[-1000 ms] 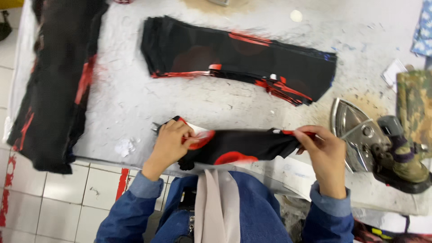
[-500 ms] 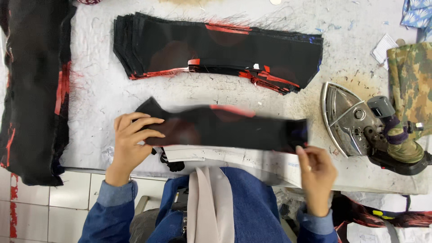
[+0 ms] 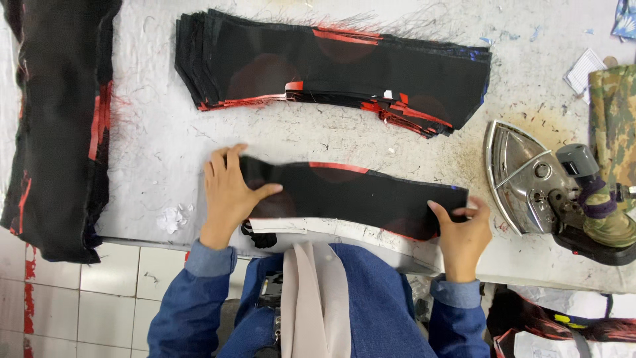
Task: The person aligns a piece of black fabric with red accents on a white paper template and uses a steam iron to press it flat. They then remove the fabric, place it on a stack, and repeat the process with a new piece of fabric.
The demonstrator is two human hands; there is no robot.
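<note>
Left hand (image 3: pixel 228 192) fingers flat, pressing the left end of a black fabric strip (image 3: pixel 351 195) on the table (image 3: pixel 165 132). Right hand (image 3: pixel 462 229) fingers pinch its right end. Stack of cut pieces (image 3: pixel 331 66) beyond, iron (image 3: pixel 530 179) right.

views: 1, head camera | position: above the person, worn on the head | direction: straight down on the white table (image 3: pixel 165 139) | distance: near, the left hand (image 3: pixel 228 192) and right hand (image 3: pixel 462 232) sit in the lower part | frame edges: table's near edge and blue sleeves at bottom
</note>
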